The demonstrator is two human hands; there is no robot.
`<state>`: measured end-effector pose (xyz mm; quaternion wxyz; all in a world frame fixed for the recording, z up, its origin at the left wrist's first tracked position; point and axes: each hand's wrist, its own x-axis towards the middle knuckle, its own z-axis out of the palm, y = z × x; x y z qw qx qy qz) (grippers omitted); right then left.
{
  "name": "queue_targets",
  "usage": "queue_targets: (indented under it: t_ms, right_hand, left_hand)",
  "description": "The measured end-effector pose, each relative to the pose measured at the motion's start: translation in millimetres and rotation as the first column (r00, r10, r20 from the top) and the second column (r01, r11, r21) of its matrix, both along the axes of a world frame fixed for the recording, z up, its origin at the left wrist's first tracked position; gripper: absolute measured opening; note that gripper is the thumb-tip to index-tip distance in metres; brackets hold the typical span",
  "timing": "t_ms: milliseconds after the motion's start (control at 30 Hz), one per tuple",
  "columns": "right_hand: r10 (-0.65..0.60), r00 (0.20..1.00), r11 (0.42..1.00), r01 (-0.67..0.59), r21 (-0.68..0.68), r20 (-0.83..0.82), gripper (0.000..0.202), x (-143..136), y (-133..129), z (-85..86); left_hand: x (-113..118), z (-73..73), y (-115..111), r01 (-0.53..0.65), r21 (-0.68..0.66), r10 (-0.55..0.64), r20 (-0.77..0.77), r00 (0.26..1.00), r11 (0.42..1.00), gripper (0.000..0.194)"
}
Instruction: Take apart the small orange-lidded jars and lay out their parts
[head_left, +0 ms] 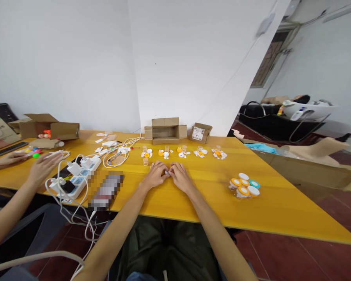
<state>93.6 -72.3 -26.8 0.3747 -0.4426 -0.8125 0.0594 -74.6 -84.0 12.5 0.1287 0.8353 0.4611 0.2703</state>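
Observation:
My left hand (156,175) and my right hand (179,176) meet over the table in the middle of the view. Their fingertips pinch a small pale piece (166,172) between them; its kind is too small to make out. Just beyond, a row of small groups of parts lies along the table, each with white discs and an orange ring (160,153). Clear plastic cups stand among them, and one clear cup (145,161) sits nearer to my left hand. To the right is a cluster of clear cups with orange, white and teal lids (243,190).
An open cardboard box (165,134) and a smaller box (200,133) stand against the wall. On the left are a power strip (78,181) with white cables, a blurred-out phone (107,192) and a co-worker's hands (43,169) by colourful small pieces.

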Motion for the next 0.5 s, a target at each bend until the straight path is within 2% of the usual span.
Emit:
queue_targets:
  t_ms: [200,500]
  right_hand:
    - [-0.026,1.0,0.999,0.026,-0.023,0.001,0.016,-0.2,1.2,-1.4]
    - [-0.208,0.978,0.978,0.208,0.004,-0.031,0.014,5.5,7.0,-6.8]
  left_hand:
    - [-0.6,-1.0,0.7,0.012,0.02,-0.012,0.005,1.0,1.0,0.008]
    - [-1.2,-2.4,1.1,0.0,0.037,0.001,-0.002,1.0,0.999,0.003]
